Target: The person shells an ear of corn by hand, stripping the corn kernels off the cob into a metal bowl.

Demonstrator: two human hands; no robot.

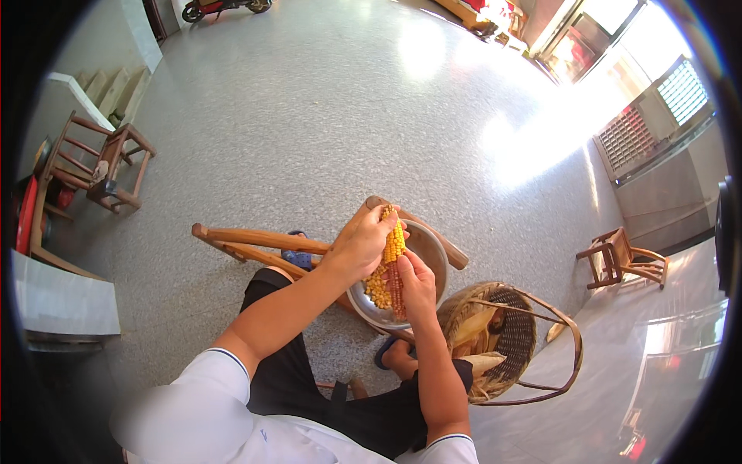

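Note:
An ear of yellow corn [395,247] is held over a metal bowl [443,263]. Yellow kernels cover its upper part, while the lower part is a bare reddish cob. My left hand [362,243] is closed around the upper end. Lower down, my right hand [418,284] grips the cob from the right side, its thumb against the edge of the kernels. Loose kernels [376,291] lie in the bowl beneath. The hands and the ear hide part of the bowl's inside.
Close by on the right, a woven basket [519,340] with a tall handle holds corn ears and husks [478,329]. Wooden poles [267,236] stick out around the bowl. A wooden chair [116,166] stands left, a small chair [616,257] right, and a motorbike [224,8] far back.

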